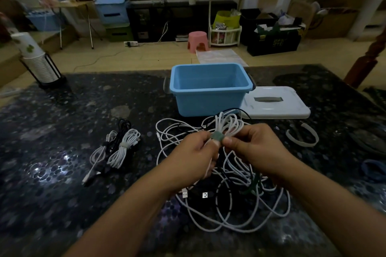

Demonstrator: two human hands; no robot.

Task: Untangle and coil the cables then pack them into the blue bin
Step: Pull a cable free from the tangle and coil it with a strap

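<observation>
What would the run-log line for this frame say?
stage: tying coil | left hand + right hand: pinching green strap around white cable coil | blue bin: empty | tied bundles: on table

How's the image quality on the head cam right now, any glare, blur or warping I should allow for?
Head view: dim room, the blue bin and both hands, left hand and right hand, fairly sharp; glare patch on the glossy dark table at left; edges soft and dark, straight lines bowed by the wide-angle lens.
</observation>
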